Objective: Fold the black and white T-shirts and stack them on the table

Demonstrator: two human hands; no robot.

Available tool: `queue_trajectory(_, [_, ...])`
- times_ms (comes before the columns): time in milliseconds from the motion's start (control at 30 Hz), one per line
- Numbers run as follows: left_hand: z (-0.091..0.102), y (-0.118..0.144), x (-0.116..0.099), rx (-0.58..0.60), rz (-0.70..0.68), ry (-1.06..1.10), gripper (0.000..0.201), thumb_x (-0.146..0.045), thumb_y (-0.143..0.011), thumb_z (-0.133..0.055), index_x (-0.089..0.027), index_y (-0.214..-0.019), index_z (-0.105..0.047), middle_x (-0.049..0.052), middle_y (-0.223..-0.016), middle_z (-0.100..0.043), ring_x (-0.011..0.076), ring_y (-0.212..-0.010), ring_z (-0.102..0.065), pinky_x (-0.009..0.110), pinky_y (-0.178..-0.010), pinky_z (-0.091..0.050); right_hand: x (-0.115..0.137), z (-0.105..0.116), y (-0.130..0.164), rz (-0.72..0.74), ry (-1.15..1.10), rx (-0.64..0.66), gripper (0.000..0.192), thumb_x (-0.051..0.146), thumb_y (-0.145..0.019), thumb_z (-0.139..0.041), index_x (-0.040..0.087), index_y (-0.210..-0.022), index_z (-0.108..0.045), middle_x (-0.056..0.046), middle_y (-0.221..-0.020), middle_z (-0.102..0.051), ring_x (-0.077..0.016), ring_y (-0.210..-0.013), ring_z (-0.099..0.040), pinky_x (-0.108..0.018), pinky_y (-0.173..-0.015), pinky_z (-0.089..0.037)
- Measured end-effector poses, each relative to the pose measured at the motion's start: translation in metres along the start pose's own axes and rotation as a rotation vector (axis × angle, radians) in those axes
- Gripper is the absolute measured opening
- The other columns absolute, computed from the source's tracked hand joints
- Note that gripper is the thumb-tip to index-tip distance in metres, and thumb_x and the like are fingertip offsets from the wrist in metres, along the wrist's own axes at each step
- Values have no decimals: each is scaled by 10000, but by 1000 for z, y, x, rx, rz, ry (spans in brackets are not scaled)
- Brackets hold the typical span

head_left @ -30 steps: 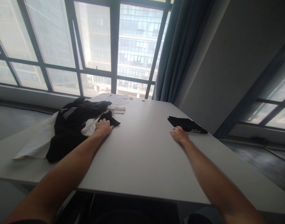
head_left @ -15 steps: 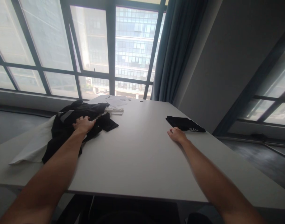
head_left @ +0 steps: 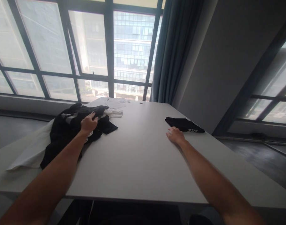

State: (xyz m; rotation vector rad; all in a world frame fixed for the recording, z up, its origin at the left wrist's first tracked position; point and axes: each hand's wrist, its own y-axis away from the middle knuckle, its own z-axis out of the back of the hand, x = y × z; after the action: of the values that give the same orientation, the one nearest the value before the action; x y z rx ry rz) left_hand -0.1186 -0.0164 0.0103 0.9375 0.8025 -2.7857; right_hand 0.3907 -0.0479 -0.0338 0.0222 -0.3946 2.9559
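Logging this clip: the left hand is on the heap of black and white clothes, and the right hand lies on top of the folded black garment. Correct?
Not quite. The head view shows the right hand flat on the table, just short of the folded black garment. The left hand is on the heap of clothes.

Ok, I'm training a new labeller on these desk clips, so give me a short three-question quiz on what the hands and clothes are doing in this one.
1. True or false: the left hand rests on the pile of clothes.
2. Which thing lies just beyond the right hand? A) a mug B) a folded black garment C) a laptop
3. Fill in: the papers lie at the table's far edge, near the ______.

Key: 1. True; its fingers are on the dark cloth. 2. B, the folded black garment with white print. 3. Window.
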Motion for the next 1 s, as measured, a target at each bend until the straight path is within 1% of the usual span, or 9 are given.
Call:
queue_trajectory(100, [-19,26,-40,183,-195,318,588,-398,-899,-499,-114,-1414,-515,102,-1442,-523,276,-1355,-447,388,-1158,-304,21,4,4,118,-50,-65,446,356,-911,-515,144,-1297,-581,-148,-1376,-534,-271,-1216,-511,-385,-1014,-397])
queue_trajectory(200, [-48,67,-75,596,-400,528,708,-499,-828,-620,-128,-1422,-510,113,-1330,-622,317,-1284,-512,446,-1123,-352,47,3,12,287,-162,-62,498,325,-892,-552,138,-1353,-532,-139,-1392,-525,-249,-1270,-477,-364,-1072,-363])
queue_trajectory(333, [-77,112,-99,703,-479,570,620,-446,-751,-734,-220,-1320,-630,67,-1206,-702,301,-1184,-605,396,-1073,-423,74,2,29,491,-293,-13,538,283,-900,-537,172,-1422,-470,-124,-1393,-527,-228,-1271,-494,-370,-1084,-378])
queue_trajectory(500, [-71,121,-109,776,-692,596,608,-385,-815,-669,-202,-1385,-565,101,-1309,-640,302,-1284,-532,451,-1111,-394,102,11,48,761,-495,3,621,335,-843,-660,262,-1431,-472,-105,-1395,-521,-255,-1263,-513,-424,-1062,-425])
queue_trajectory(600, [-59,116,-111,789,-871,551,650,-322,-830,-654,-191,-1444,-489,124,-1429,-532,297,-1343,-469,442,-1134,-361,115,14,53,869,-732,-15,461,403,-856,-660,246,-1286,-603,-96,-1261,-611,-231,-1132,-600,-395,-984,-490])
queue_trajectory(667, [-53,111,-111,743,-928,460,700,-331,-829,-661,-213,-1480,-431,114,-1500,-449,291,-1363,-444,423,-1135,-358,118,13,52,805,-851,-41,306,425,-917,-571,229,-1124,-682,-79,-1103,-667,-199,-985,-644,-356,-865,-542])
queue_trajectory(733, [-50,104,-108,655,-940,309,709,-397,-844,-649,-244,-1492,-405,96,-1531,-407,292,-1371,-429,423,-1140,-341,116,10,49,713,-903,-55,299,440,-940,-520,217,-1027,-699,-68,-1005,-682,-182,-878,-648,-320,-750,-558])
queue_trajectory(867, [-49,81,-89,451,-822,-34,603,-510,-910,-527,-257,-1452,-454,89,-1489,-471,294,-1360,-435,496,-1188,-192,106,8,40,582,-911,-66,296,432,-934,-509,191,-986,-674,-67,-920,-700,-182,-792,-649,-304,-682,-550])
queue_trajectory(1000, [-45,51,-53,366,-578,-326,510,-441,-913,-520,-244,-1383,-532,105,-1443,-523,301,-1369,-413,566,-1187,-13,90,14,30,449,-879,-111,251,369,-929,-493,177,-957,-652,-62,-849,-707,-192,-776,-669,-300,-692,-539])
